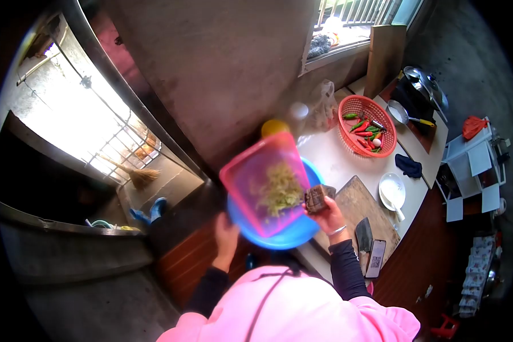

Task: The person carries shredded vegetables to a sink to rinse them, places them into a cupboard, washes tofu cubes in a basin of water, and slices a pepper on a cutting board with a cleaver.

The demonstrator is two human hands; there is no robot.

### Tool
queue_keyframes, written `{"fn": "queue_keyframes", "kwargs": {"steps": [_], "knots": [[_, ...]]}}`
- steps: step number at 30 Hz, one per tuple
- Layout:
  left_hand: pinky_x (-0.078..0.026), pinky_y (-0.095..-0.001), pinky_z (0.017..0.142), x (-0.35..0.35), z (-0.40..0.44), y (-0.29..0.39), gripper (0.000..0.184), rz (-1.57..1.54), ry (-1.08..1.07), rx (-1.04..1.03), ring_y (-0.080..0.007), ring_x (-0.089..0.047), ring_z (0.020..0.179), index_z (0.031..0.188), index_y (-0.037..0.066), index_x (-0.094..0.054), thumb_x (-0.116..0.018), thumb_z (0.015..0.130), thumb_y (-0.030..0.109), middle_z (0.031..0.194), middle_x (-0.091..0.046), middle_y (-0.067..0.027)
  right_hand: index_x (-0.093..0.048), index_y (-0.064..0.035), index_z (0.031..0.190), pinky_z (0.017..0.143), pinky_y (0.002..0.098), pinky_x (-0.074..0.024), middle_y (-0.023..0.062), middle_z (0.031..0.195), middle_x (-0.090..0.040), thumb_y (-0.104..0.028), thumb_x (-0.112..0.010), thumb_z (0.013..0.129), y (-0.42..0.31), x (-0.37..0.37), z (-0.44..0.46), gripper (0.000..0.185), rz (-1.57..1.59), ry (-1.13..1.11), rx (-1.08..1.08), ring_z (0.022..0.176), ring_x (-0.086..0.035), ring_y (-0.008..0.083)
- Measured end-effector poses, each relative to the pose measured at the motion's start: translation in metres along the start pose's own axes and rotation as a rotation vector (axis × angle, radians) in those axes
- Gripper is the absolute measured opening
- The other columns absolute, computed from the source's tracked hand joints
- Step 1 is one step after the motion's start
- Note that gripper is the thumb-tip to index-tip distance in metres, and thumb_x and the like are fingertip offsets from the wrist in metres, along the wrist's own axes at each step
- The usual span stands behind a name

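A pink rectangular basket (242, 171), blurred and tilted, holds pale green chopped vegetables (282, 191). It sits in or over a blue basin (268, 242); the contact between them is hidden. My right hand (332, 218) is closed around a dark brown block with a patterned surface (314, 199), beside the basket's right edge. What the block is made of I cannot make out. My left hand (227, 232) is at the basin's left rim, smeared by motion, and whether its fingers touch the rim does not show.
On the white table are a cutting board (356, 202), a cleaver (363, 233), a phone (375, 259), a white bowl (392, 191) and a red basket of peppers (359, 149). A ladle (398, 111) and dark cloth (408, 166) lie farther right. A broom (143, 175) stands left.
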State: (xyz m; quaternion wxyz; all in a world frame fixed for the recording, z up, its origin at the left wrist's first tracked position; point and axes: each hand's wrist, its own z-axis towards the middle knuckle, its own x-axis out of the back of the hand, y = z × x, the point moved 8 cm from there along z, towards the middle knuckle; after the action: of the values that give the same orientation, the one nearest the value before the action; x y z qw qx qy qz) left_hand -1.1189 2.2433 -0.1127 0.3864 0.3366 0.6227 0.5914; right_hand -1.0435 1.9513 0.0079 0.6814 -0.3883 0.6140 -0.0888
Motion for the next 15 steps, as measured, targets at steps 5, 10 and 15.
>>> {"fn": "queue_keyframes", "kwargs": {"steps": [5,10,15], "knots": [[-0.040,-0.0321,0.088,-0.014,0.012,0.063,0.054,0.095,-0.036,-0.208,-0.0224,-0.048,0.105,0.124,-0.004,-0.033,-0.056,0.075,0.002,0.115,-0.048,-0.0167,-0.037,-0.0015,0.122,0.084,0.0443,-0.0453,0.0183,0.113,-0.050,-0.024,-0.048,0.084,0.010,-0.001,-0.007,0.045,-0.032,0.024,-0.027,0.099,-0.053,0.0353],[-0.046,-0.0308,0.078,-0.050,0.029,0.062,0.048,0.199,-0.235,-0.123,-0.0194,-0.055,0.091,0.116,-0.003,-0.041,-0.059,0.073,0.005,0.100,-0.055,-0.0132,-0.038,-0.0017,0.122,0.084,0.0449,-0.0455,0.0177,0.111,-0.051,-0.023,-0.047,0.084,0.014,-0.001,-0.015,0.044,-0.074,0.035,-0.011,0.098,-0.054,0.0348],[-0.049,-0.0287,0.060,-0.074,0.052,0.029,0.035,0.098,-0.418,0.102,-0.0176,-0.058,0.070,0.101,-0.002,-0.050,-0.060,0.070,0.010,0.087,-0.057,-0.0096,-0.038,-0.0018,0.122,0.083,0.0450,-0.0460,0.0169,0.110,-0.052,-0.023,-0.047,0.084,0.014,0.005,-0.022,0.044,-0.087,0.034,-0.004,0.097,-0.055,0.0334]]}}
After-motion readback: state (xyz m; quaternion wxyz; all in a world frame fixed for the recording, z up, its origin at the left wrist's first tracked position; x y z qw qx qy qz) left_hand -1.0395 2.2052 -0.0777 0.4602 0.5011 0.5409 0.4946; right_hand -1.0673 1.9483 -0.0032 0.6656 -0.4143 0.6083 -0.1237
